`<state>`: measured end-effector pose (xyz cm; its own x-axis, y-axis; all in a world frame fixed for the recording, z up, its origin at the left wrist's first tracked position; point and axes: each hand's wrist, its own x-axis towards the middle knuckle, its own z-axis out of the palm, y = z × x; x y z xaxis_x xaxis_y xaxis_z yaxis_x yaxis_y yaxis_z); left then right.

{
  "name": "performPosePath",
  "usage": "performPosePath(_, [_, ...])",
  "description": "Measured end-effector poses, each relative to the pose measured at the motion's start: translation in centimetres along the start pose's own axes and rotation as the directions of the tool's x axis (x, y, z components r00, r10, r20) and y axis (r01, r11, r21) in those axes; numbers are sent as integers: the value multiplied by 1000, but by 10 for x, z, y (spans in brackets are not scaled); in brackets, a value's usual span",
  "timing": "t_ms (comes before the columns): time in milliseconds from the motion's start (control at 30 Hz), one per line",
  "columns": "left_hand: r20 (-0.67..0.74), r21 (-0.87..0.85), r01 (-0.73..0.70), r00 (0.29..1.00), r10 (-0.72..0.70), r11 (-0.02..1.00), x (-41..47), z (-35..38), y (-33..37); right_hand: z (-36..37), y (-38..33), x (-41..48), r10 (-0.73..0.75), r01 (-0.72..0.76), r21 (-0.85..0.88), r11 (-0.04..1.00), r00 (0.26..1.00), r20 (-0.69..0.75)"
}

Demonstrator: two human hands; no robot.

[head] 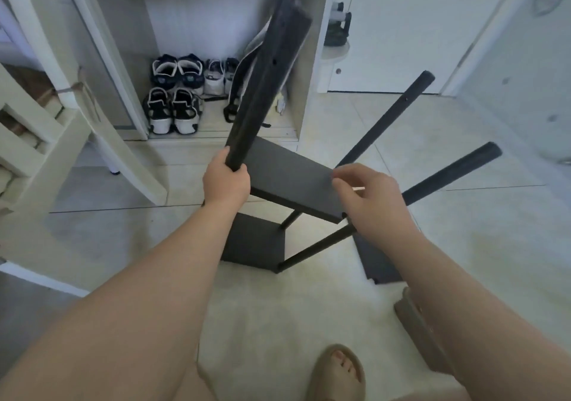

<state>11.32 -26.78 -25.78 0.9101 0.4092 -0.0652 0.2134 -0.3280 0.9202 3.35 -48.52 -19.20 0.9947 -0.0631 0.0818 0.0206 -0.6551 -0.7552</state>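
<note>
A black shelf rack stands on the tiled floor in front of me, with a dark middle shelf board [287,175] and a lower board [253,243] joined by thin black rods. My left hand [225,181] grips the lower end of a black post [262,85] that leans up and away toward the closet. My right hand [367,196] hovers over the right corner of the middle board and pinches a small pale stick-like piece [358,188]. Two more black posts [386,119] [454,172] slant up to the right.
An open closet at the back holds several shoes [176,91]. A white chair [61,141] stands at the left. A closed white door [401,30] is at the back right. Another dark board [380,261] lies on the floor by my right arm. My sandalled foot [336,373] is below.
</note>
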Motion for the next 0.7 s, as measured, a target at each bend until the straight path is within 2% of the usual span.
performPosePath(100, [28,100,-89,996,87,991,-12,17,22,-28,-5,-19,-278,274,-47,960,950,-142])
performPosePath(200, [30,216,-144,990,141,966,-19,31,33,-44,-1,-28,-502,459,-209,864,823,-265])
performPosePath(300, [43,348,-225,974,224,910,-25,46,36,-55,5,-28,-639,535,-358,765,698,-324])
performPosePath(400, [80,457,-266,963,259,849,-32,61,34,-59,8,-20,-679,495,-489,719,650,-341])
performPosePath(467, [124,543,-292,955,268,788,-35,72,33,-58,12,-8,-642,417,-571,707,717,-270])
performPosePath(567, [195,616,-347,937,290,707,-40,85,26,-49,30,7,-366,236,-673,701,929,-55])
performPosePath(633, [236,639,-382,923,303,668,-43,91,19,-38,48,13,-208,169,-760,628,977,46])
performPosePath(700, [274,662,-410,912,307,627,-42,95,12,-27,60,19,-133,139,-777,614,989,71])
